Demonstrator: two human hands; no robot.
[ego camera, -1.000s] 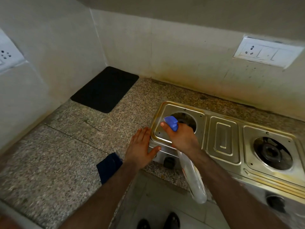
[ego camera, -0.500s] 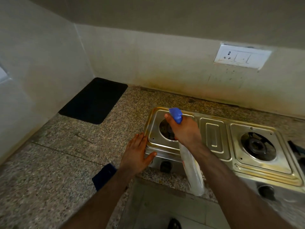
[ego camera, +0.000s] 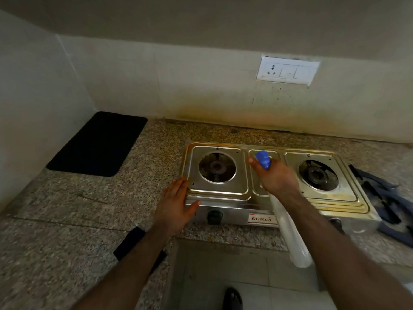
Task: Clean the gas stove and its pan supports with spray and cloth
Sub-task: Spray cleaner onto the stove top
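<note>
A two-burner steel gas stove sits on the granite counter, both burners bare. My right hand grips a clear spray bottle with a blue nozzle, held over the stove's middle panel, nozzle pointing away from me. My left hand lies flat with fingers spread against the stove's front left corner. The dark pan supports lie stacked on the counter to the right of the stove. A dark blue cloth lies at the counter's front edge, partly under my left forearm.
A black mat lies at the back left corner of the counter. A socket plate is on the stained back wall. The stove's knobs face the front edge. Floor tiles and a dark shoe show below.
My right hand with the bottle has shifted rightward from over the left burner to over the middle panel. The view swung right, revealing the pan supports. My left hand stays on the stove corner.
</note>
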